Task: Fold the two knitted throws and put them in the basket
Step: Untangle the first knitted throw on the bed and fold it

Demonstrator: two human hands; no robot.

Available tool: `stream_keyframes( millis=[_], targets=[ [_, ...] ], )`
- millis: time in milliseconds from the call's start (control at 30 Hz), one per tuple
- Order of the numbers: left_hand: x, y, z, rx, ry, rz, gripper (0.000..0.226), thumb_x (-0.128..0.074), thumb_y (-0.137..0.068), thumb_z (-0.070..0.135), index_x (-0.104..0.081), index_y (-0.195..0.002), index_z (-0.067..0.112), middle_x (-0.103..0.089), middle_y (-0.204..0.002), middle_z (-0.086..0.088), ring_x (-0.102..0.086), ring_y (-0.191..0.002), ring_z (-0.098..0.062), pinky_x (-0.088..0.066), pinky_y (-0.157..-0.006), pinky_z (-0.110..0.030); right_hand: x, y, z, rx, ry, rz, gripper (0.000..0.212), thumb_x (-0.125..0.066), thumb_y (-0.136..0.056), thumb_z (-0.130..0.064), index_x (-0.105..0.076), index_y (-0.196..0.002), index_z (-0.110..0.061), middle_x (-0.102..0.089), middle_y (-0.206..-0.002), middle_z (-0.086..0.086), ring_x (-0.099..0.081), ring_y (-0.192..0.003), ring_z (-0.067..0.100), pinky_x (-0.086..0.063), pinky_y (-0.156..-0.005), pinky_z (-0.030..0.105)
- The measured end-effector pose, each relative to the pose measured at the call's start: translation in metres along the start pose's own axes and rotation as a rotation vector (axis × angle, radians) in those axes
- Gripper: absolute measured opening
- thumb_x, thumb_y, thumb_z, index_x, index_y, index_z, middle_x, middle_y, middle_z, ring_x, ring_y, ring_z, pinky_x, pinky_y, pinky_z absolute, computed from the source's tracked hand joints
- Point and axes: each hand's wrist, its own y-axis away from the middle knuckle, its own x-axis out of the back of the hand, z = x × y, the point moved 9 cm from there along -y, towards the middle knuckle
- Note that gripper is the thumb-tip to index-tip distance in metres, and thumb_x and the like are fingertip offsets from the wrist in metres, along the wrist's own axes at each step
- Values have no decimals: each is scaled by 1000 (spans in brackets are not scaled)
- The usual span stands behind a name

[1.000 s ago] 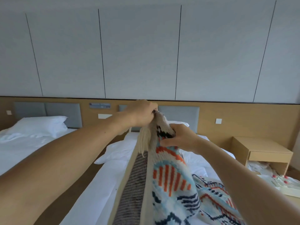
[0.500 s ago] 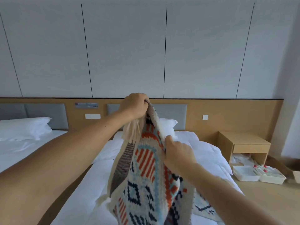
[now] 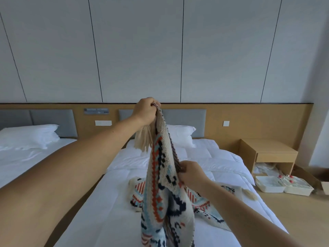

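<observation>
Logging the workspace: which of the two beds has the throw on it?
The right bed, next to the nightstand: the throw hangs down onto it, its lower part spread on the duvet. The left bed shows only white bedding.

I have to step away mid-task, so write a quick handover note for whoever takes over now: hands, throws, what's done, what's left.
Hands: the left hand grips a top corner of the patterned throw and holds it raised, with the fringe hanging beside it. The right hand pinches the throw's edge lower down.
Things: patterned fabric lies crumpled on the bed; I cannot tell whether it is one throw or two. No basket in view.
Done: nothing folded yet.
Left: fold both throws and put them in the basket.
</observation>
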Motion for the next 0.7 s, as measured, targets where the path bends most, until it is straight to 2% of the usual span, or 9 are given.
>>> stream_keyframes(
  millis=[67, 133, 267, 333, 400, 433, 500, 600, 700],
  targets=[
    [8, -2, -4, 19, 32, 41, 32, -38, -93, -2, -68, -101, 7, -60, -100, -3, -58, -106, -26, -45, -84, -30, -8, -1, 14, -20, 216, -71, 12, -61, -87, -12, -71, -84, -7, -72, -84, 13, -65, -72, 26, -55, -67, 39],
    [19, -5, -10, 50, 75, 89, 32, -39, -93, -1, -68, -99, 9, -60, -99, -3, -59, -106, -27, -47, -87, -34, 0, -4, 26, -53, 250, -18, 15, -60, -90, -21, -66, -81, -12, -69, -80, 7, -61, -71, 22, -48, -63, 33],
    [32, -9, -20, 104, 135, 129, 31, -38, -93, -1, -67, -97, 11, -60, -99, -5, -60, -108, -35, -50, -87, -41, 42, 5, 22, 82, 29, 330, 9, -56, -96, -21, -48, -101, -19, -61, -81, 1, -57, -72, 19, -46, -63, 35],
    [35, -11, -22, 133, 180, 150, 32, -38, -92, -2, -67, -99, 10, -61, -101, -6, -59, -110, -38, -51, -88, -44, 45, 17, 14, 219, -21, 342, 22, -54, -98, -19, -40, -112, -28, -60, -88, -6, -60, -72, 17, -48, -63, 32],
    [35, -13, -21, 135, 195, 159, 33, -38, -92, -2, -67, -98, 12, -61, -102, -6, -59, -111, -38, -50, -90, -45, 34, 29, 2, 363, 95, 288, 29, -52, -100, -14, -47, -123, -31, -58, -100, -20, -62, -76, 8, -48, -68, 16],
    [34, -13, -19, 129, 194, 156, 33, -38, -91, -2, -67, -97, 12, -61, -102, -6, -59, -110, -36, -50, -90, -44, 27, 34, -3, 442, 165, 271, 29, -53, -99, -9, -58, -122, -26, -58, -102, -20, -62, -80, 5, -47, -72, 10],
    [29, -13, -15, 115, 186, 143, 32, -38, -91, -2, -66, -95, 13, -61, -101, -5, -60, -109, -33, -50, -90, -42, 13, 35, -6, 507, 233, 220, 27, -57, -94, 1, -74, -107, -15, -63, -99, -12, -62, -85, 10, -52, -80, 17],
    [24, -12, -10, 98, 187, 132, 32, -39, -90, -2, -66, -94, 13, -61, -99, -6, -60, -109, -33, -51, -89, -43, 0, 28, 13, 228, -49, 7, 32, -49, -95, -3, -76, -96, -20, -71, -93, -11, -67, -85, 10, -55, -78, 22],
    [27, -12, -12, 103, 180, 144, 33, -38, -89, -3, -67, -96, 12, -60, -99, -5, -59, -109, -35, -50, -90, -43, -24, 35, 29, 74, -277, -275, 34, -50, -92, -34, -71, -94, -8, -72, -92, 6, -66, -80, 17, -52, -73, 21]
  ],
)
